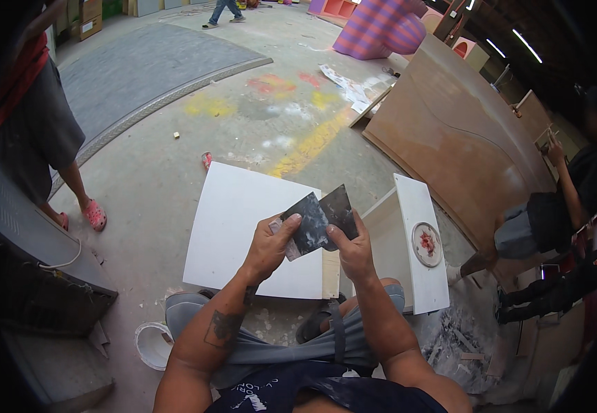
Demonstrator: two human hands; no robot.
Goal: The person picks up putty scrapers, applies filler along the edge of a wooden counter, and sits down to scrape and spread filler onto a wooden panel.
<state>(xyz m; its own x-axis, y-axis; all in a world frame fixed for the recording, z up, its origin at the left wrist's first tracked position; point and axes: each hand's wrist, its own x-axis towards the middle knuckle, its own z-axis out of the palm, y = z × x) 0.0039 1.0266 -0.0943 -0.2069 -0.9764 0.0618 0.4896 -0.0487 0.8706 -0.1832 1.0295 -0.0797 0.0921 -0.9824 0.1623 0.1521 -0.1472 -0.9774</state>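
Note:
My left hand (pixel 268 246) grips a flat, dark square putty spreader (pixel 306 221) smeared with whitish filler. A second dark putty spreader (pixel 342 208) is pinched between the thumb and fingers of my right hand (pixel 356 252). The two blades overlap where they meet, the left one in front. Beneath them a white panel (pixel 250 224) with a bare wood strip along its right edge lies in front of me. To the right stands a white box-like piece (pixel 419 206), with a round lid (pixel 427 245) holding red and white paste on top.
A white bucket (pixel 152 345) sits by my left leg, near a grey metal cabinet (pixel 50 241). Large brown boards (pixel 450 131) lean at the right, beside a person in dark clothes (pixel 553 213). Another person in pink clogs (pixel 94 215) stands at the left.

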